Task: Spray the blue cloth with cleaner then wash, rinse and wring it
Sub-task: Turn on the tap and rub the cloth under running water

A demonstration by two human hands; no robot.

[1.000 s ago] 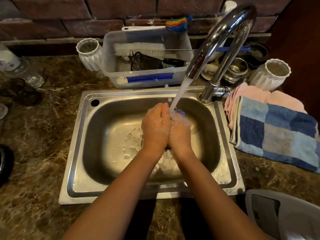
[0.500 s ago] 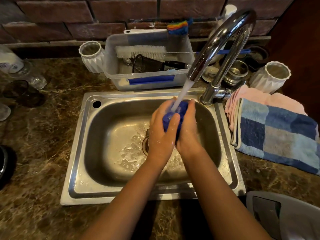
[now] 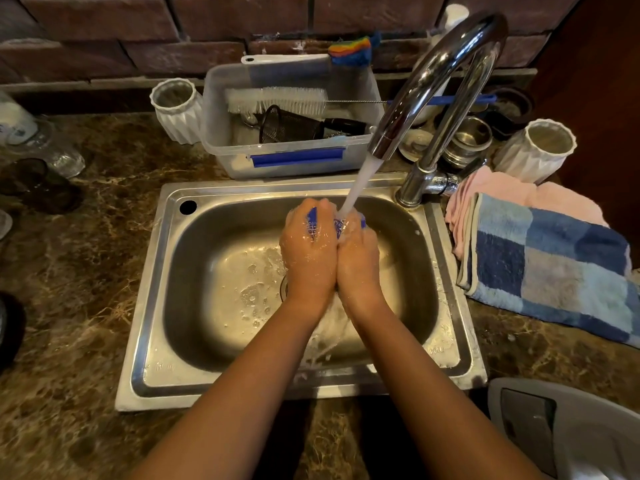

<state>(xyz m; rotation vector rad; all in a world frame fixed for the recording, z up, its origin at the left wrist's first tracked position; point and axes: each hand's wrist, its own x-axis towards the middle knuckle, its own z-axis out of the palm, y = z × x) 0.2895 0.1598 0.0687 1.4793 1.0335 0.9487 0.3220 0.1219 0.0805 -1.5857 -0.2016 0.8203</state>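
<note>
Now left hand (image 3: 308, 252), right hand (image 3: 358, 259) clenched round blue cloth (image 3: 312, 223), under tap stream (image 3: 360, 183)

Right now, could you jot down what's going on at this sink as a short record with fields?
activity: rinsing a cloth under running water
left hand: closed around the blue cloth, wet
right hand: pressed against the left, also gripping the cloth
faucet: on, stream landing on the cloth between the hands
sink: steel, water pooling on the bottom
right of sink: blue checked towel lying on a pink towel
behind sink: clear plastic bin holding a white brush
</note>
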